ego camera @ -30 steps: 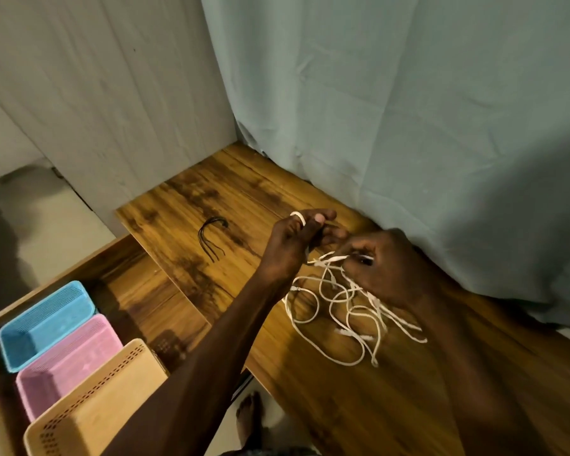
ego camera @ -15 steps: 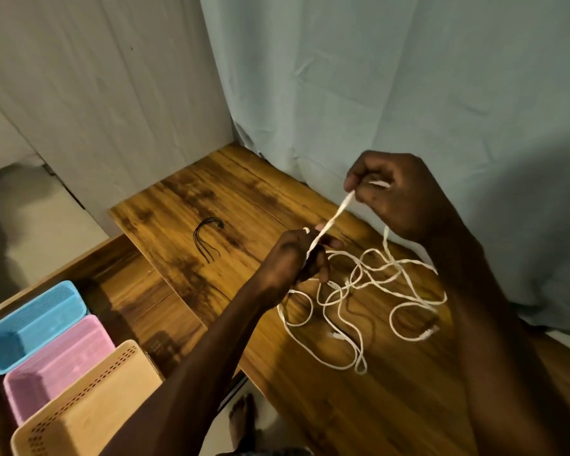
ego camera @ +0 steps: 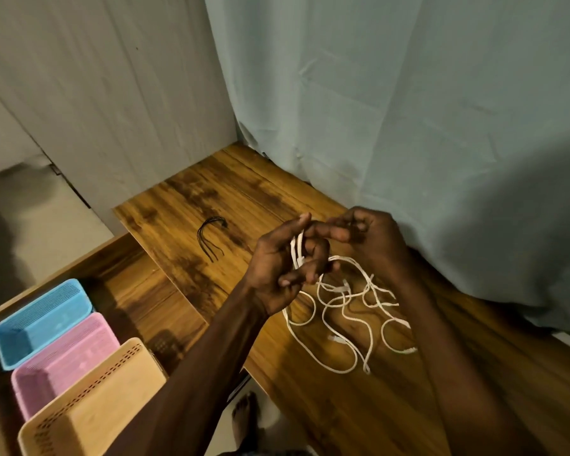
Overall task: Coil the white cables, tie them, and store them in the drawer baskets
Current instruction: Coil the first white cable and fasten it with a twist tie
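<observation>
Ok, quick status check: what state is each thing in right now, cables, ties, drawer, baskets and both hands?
white cables: loose tangle on the desk, a few strands wound round the left hand
left hand: raised, fingers curled round cable loops
right hand: raised beside the left; grip unclear
black ties: lying unused on the desk
drawer: open
blue basket: empty
pink basket: empty
beige basket: inside hidden

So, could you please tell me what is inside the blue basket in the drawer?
The blue basket shows only its own ribbed walls and floor, with nothing lying in the visible part. Its near corner is hidden behind the pink basket.
</observation>
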